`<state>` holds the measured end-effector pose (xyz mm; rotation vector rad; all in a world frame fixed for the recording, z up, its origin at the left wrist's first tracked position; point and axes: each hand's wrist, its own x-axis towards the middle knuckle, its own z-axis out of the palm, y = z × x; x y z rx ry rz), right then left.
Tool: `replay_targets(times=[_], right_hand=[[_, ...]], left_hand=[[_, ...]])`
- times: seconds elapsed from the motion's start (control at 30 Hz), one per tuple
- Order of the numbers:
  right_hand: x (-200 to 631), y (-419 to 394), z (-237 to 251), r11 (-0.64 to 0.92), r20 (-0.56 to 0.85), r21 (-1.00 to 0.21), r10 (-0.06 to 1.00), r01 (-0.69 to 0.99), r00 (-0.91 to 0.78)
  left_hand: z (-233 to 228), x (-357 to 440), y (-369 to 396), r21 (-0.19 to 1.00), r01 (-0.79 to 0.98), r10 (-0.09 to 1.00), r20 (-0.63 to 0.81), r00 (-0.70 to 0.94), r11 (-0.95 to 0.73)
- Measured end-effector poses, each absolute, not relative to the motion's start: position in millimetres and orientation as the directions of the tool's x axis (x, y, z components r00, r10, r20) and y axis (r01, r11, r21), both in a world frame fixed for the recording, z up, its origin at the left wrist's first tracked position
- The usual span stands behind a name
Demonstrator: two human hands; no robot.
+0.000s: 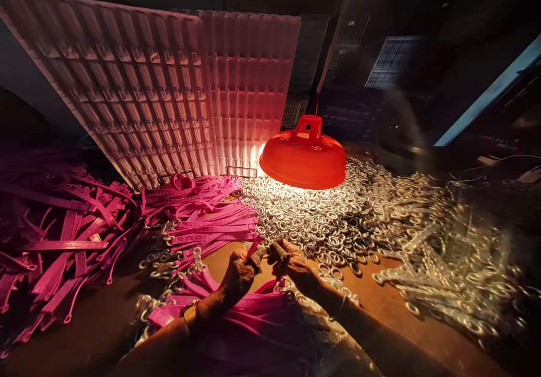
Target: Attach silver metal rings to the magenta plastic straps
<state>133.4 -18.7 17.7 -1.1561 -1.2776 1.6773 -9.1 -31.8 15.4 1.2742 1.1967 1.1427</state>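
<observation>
My left hand (242, 268) is closed around the end of a pink strap (255, 247), with cloth-like wraps on the fingers. Just to its right, my right hand (291, 261) pinches near the same spot; whatever lies between its wrapped fingers is hidden. Under my forearms lies a bundle of pink straps (253, 304) with metal fittings at some ends. Another row of pink straps (220, 222) rests beyond my left hand. Ahead of my right hand spreads a heap of silvery metal rings (308, 219).
A red lamp (304, 160) hangs low over the rings. Metal snap-hook-like pieces (448, 258) are piled at the right. More pink straps (71, 230) lie heaped at the left. Ribbed panels (139, 72) stand upright behind. The brown tabletop (101, 304) shows between the piles.
</observation>
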Motion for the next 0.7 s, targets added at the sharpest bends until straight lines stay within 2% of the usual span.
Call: replay_targets(times=[0.23, 0.33, 0.43, 0.57, 0.63, 0.7], right_hand=[[132, -23, 14, 0.106, 0.05, -0.979, 0.953, 0.175, -0.3], [130, -18, 10, 0.219, 0.146, -0.939, 0.952, 0.265, -0.27], [128, -15, 7, 0.284, 0.204, -0.912, 0.94, 0.295, -0.274], [128, -19, 10, 0.39, 0.273, -0.856, 0.898, 0.338, -0.344], [128, -21, 14, 0.437, 0.289, -0.838, 0.864, 0.327, -0.413], [127, -17, 19, 0.42, 0.281, -0.863, 0.86, 0.28, -0.425]], left_hand=[[31, -10, -39, 0.99, 0.04, 0.973, -0.139, 0.185, 0.134], [26, -14, -35, 0.993, 0.003, 0.966, -0.112, 0.234, 0.114], [18, -22, -29, 0.986, -0.063, 0.942, -0.127, 0.311, 0.154], [12, -38, -24, 0.945, -0.106, 0.876, -0.24, 0.419, 0.31], [13, -42, -22, 0.902, -0.137, 0.833, -0.309, 0.46, 0.41], [14, -41, -19, 0.879, -0.14, 0.816, -0.351, 0.459, 0.456]])
